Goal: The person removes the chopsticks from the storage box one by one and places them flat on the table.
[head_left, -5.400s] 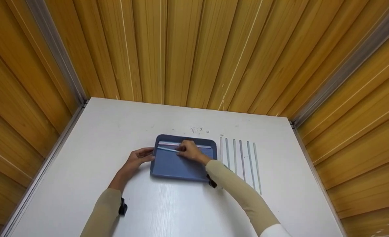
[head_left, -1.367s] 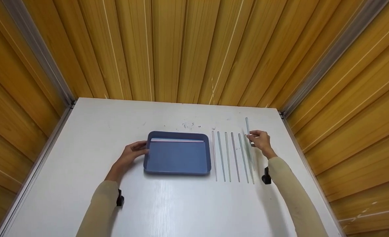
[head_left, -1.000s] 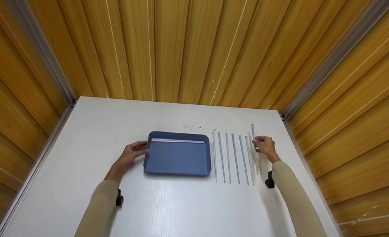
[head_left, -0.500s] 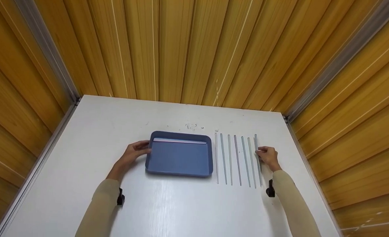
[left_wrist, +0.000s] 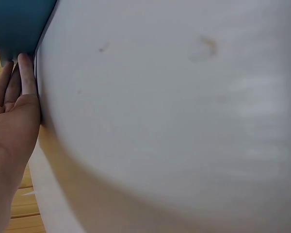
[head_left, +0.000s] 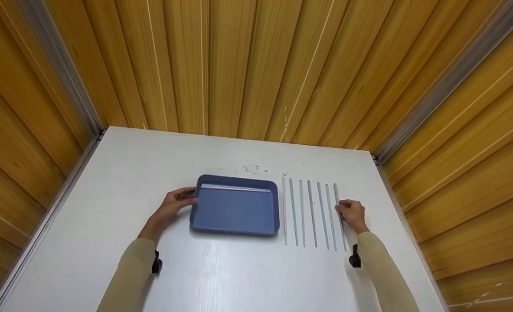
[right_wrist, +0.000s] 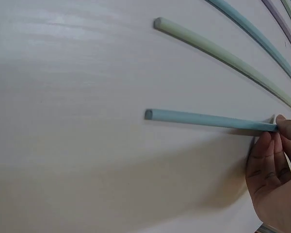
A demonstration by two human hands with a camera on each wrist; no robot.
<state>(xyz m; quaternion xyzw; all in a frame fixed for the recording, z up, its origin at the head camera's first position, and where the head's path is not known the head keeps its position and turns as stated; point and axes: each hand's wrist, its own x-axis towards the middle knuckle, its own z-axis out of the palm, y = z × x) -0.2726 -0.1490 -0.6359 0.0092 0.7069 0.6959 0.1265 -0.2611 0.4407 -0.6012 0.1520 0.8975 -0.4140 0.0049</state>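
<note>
My right hand [head_left: 352,213] pinches a pale blue drinking straw [right_wrist: 203,119] between thumb and fingertips; the straw lies on or very close to the white table. It is the rightmost of a row of several straws, lined up side by side and apart, with a green straw [right_wrist: 223,56] beside it. At the blue tray [head_left: 234,216], my left hand [head_left: 172,206] holds the left rim, thumb and fingertips against it. Inside the tray, several straws [head_left: 234,187] lie together along the far wall.
A white table [head_left: 230,277] carries the tray and the row of straws. Wood-patterned walls [head_left: 239,69] rise behind and at both sides. Small dark marks [head_left: 251,168] dot the tabletop behind the tray.
Earlier my right hand was arranging straws inside the tray. It then brought a blue straw to the row's right end and lowered it level with the others. My left hand has stayed at the tray.
</note>
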